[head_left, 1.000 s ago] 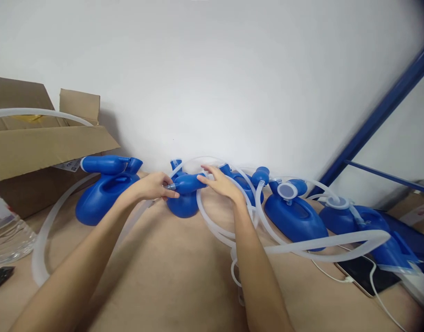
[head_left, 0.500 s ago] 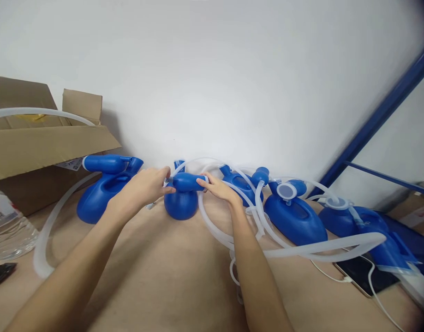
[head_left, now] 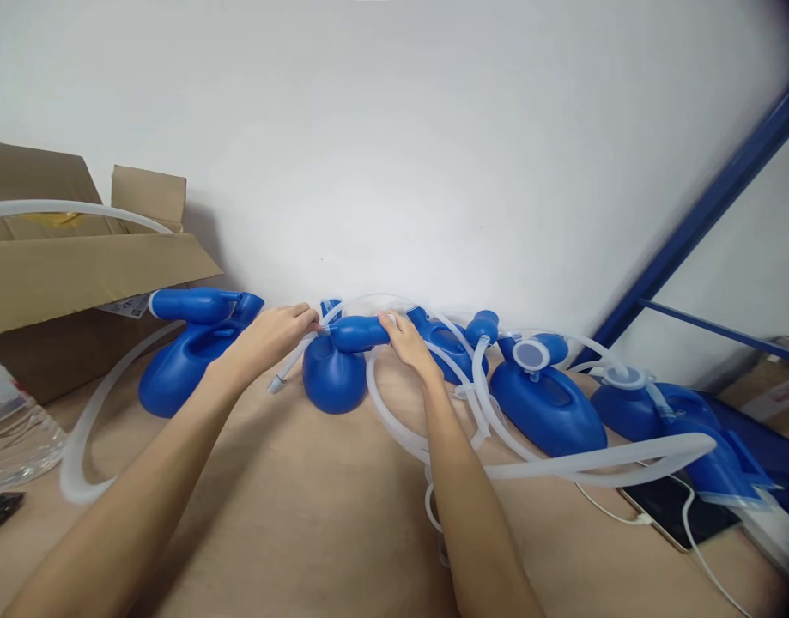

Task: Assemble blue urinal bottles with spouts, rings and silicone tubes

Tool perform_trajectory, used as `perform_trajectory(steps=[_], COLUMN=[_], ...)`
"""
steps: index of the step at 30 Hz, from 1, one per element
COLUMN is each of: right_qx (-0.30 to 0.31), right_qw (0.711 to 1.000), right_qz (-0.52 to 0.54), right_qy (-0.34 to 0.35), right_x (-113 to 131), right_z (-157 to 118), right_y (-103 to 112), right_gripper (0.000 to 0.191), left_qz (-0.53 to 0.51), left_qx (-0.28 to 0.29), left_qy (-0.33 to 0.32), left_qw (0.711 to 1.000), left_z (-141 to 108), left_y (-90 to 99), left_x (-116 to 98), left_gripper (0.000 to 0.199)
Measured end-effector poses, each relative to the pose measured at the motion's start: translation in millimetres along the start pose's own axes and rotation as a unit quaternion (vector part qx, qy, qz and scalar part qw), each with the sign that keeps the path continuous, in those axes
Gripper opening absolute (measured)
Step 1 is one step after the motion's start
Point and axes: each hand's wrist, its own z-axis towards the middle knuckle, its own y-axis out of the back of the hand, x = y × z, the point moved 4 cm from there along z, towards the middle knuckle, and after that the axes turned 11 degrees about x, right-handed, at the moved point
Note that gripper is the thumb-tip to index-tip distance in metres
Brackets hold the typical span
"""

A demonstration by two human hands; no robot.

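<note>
Blue funnel (head_left: 361, 333): held nearly level between your two hands, above the tabletop (head_left: 304, 515) and in front of the upper part of the middle bottle (head_left: 334, 382). Your left hand (head_left: 288, 330) is closed to a pinch at the funnel's narrow end, fingertips together by a small clear connector (head_left: 325, 330). Your right hand (head_left: 403, 343) grips the wide end, thumb on top and fingers partly curled; the undersides of the fingers are hidden.

Surroundings, left side: left bottle (head_left: 166, 382) stands near your left forearm, with a second funnel (head_left: 191, 305) lying across its top. Behind these, an open carton (head_left: 91, 262); nearer you, a clear water jug (head_left: 14, 438) at the edge of view. Just below your left hand, a pale tube ends in a clear fitting (head_left: 276, 384).

Right side: a rear bottle (head_left: 455, 348) sits beyond your right hand, then a handled bottle (head_left: 545, 412), then an end bottle (head_left: 629, 414). White hose (head_left: 600, 459) loops in front of them. Phone (head_left: 683, 511) lies on the tabletop nearer you, a white cable (head_left: 644, 519) beside it. Blue frame (head_left: 696, 219) slants up at far right; white wall (head_left: 394, 154) stands behind everything.
</note>
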Motion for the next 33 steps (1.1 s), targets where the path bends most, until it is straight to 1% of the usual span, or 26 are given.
perform_trajectory(steps=[2,4,6,7,8,10,13,15,17,20,23,27,30,33], right_qx=[-0.057,-0.097,-0.112,-0.116,-0.12,-0.136,-0.154,-0.166,-0.194,-0.229,-0.24,-0.27,-0.279,-0.272], right_qw=[0.998,0.993,0.992,0.992,0.991,0.989,0.985,0.982,0.975,0.957,0.944,0.928,0.919,0.915], right_qz=[-0.025,-0.039,-0.042,-0.043,-0.044,-0.053,-0.073,-0.069,-0.033,0.046,0.096,0.111,0.106,0.107], right_qy=[-0.022,-0.045,-0.042,-0.034,-0.024,-0.013,0.005,0.049,0.103,0.17,0.207,0.231,0.259,0.279], right_x=[-3,-5,-3,1,7,22,49,68,82,96,102,100,97,94], right_z=[0,-1,-3,-4,-6,-9,-15,-17,-20,-24,-30,-41,-45,-46], right_y=[7,14,21,24,26,29,29,27,27,30,37,51,58,61], right_gripper=[0.048,0.048,0.047,0.047,0.046,0.045,0.045,0.044,0.042,0.038,0.033,0.027,0.025,0.022], left_qz=[-0.036,-0.083,-0.126,-0.144,-0.159,-0.206,-0.295,-0.314,-0.31,-0.307,-0.299,-0.31,-0.355,-0.408], left_qx=[-0.014,-0.015,-0.014,-0.016,-0.019,-0.027,-0.032,-0.045,-0.052,-0.051,-0.061,-0.069,-0.063,-0.044], left_qy=[0.0,0.009,0.026,0.032,0.035,0.035,0.046,0.074,0.09,0.072,0.065,0.066,0.058,0.061], left_qw=[0.999,0.996,0.992,0.989,0.986,0.978,0.954,0.945,0.945,0.948,0.95,0.946,0.931,0.91], left_z=[0,0,0,1,2,3,3,0,-3,-5,-5,-1,1,1], left_y=[-6.5,-12.0,-13.8,-12.6,-9.9,-1.2,13.3,21.0,24.8,23.6,18.3,11.9,11.8,12.8], left_x=[13,26,32,31,28,14,-10,-20,-25,-31,-42,-63,-74,-82], left_gripper=[0.037,0.041,0.046,0.048,0.05,0.054,0.061,0.06,0.058,0.052,0.046,0.046,0.051,0.058])
